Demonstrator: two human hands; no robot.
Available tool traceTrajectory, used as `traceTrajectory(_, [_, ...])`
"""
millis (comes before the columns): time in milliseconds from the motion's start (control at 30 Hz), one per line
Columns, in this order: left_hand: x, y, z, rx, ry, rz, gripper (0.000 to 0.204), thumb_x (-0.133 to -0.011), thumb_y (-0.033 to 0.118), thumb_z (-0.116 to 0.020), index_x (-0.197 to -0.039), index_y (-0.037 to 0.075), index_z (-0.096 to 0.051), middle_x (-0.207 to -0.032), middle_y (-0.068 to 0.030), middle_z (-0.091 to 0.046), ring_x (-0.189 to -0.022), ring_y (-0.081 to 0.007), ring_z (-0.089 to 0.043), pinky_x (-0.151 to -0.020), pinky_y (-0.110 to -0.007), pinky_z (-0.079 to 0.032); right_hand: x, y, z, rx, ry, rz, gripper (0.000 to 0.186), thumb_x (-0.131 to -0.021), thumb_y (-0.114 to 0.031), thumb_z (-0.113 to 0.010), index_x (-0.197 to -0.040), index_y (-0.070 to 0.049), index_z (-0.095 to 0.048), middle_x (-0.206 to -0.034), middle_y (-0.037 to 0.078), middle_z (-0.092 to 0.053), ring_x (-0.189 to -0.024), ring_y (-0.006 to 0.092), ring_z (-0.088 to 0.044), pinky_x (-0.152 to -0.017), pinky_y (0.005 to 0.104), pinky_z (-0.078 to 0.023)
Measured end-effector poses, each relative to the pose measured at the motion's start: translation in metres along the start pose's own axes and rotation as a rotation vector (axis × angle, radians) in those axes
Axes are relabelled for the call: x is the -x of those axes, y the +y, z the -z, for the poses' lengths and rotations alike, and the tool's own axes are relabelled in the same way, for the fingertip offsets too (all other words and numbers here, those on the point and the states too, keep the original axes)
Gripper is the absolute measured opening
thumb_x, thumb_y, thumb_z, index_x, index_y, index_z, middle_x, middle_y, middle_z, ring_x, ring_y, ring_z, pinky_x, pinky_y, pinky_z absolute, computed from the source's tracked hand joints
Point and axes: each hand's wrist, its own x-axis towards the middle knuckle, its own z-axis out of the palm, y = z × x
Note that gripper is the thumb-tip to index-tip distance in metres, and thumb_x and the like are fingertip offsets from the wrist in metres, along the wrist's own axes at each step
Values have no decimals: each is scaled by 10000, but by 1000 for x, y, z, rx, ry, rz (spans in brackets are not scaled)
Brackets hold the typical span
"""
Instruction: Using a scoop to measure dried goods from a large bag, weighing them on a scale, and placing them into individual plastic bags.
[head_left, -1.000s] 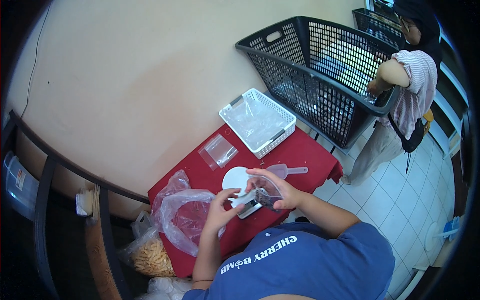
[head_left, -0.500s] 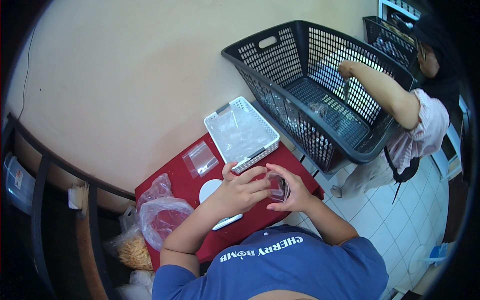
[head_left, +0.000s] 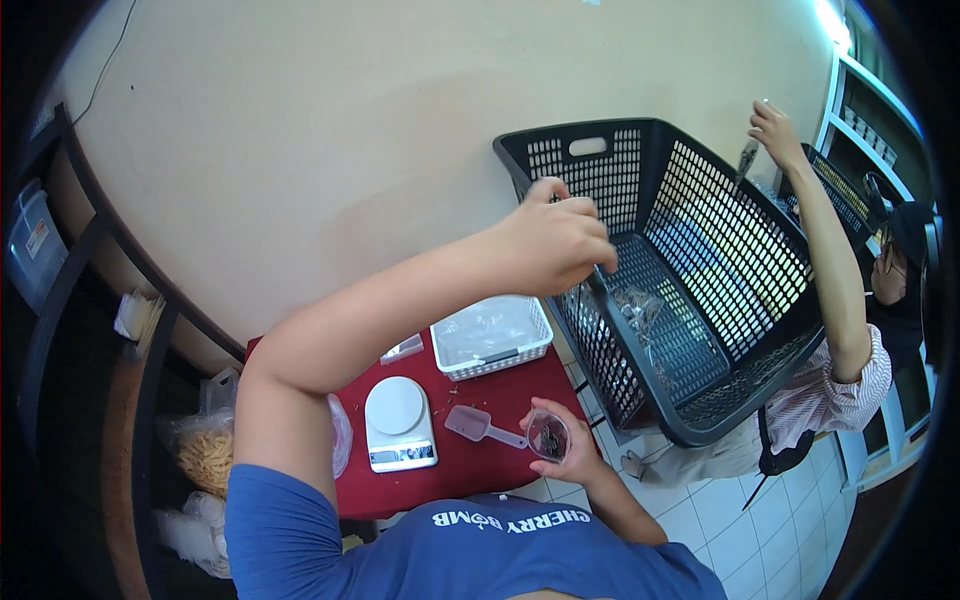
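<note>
My right hand [head_left: 572, 452] is closed around a clear round plastic cup [head_left: 547, 436], its mouth facing up, with small dark pieces inside. My left hand [head_left: 560, 240] is stretched far over the table to the near rim of a large black lattice basket [head_left: 640, 350]. Its fingers are curled down at the rim, and what they hold, if anything, is hidden. A clear plastic scoop [head_left: 470, 422] lies on the red-covered table [head_left: 470, 478], its handle pointing at the cup. To its left stands a white digital scale [head_left: 397, 410] with a bare round pan.
A white basket [head_left: 520, 362] with clear plastic bags stands at the table's back edge. Several clear packets lie in the black basket. Another person's hand [head_left: 775, 130] holds a small packet above it. Shelving [head_left: 150, 420] with bagged yellowish food [head_left: 205, 455] is at left.
My left hand has left the cup and swung up and right to the black basket's rim. The other person's hand has risen out of that basket. The scoop and more of the scale have come into sight.
</note>
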Motion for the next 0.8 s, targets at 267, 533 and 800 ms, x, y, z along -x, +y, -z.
traceTrajectory(267, [-110,-28,-88,98,-1224,79,564,-789,412,-642,-1297,203,-518,-1266,-133,-545,-1189,-327,-483,-965,-476,-391,14,7,12,-36,37,-14,820,-640,-186,-809,-1332,-35,-398,-1155,144,-579,-1068,234,-578,-938,341,-434])
traceTrajectory(533, [-139,-11,-133,-21,-1684,-247,633,-805,420,-634,-1381,287,-409,-1450,-90,-358,-1318,-334,-338,-1039,-486,-314,29,25,30,-35,60,-61,837,-664,-188,-806,-1346,-8,-355,-1138,134,-563,-1094,211,-534,-973,353,-396])
traceTrajectory(800, [-137,-13,-170,181,-1895,-373,546,-874,314,-576,-1388,296,-391,-1446,-97,-363,-1320,-317,-340,-1052,-450,-309,35,8,48,-125,17,-196,873,-713,-403,-765,-1397,-90,-320,-1273,134,-530,-1187,288,-495,-1047,410,-329])
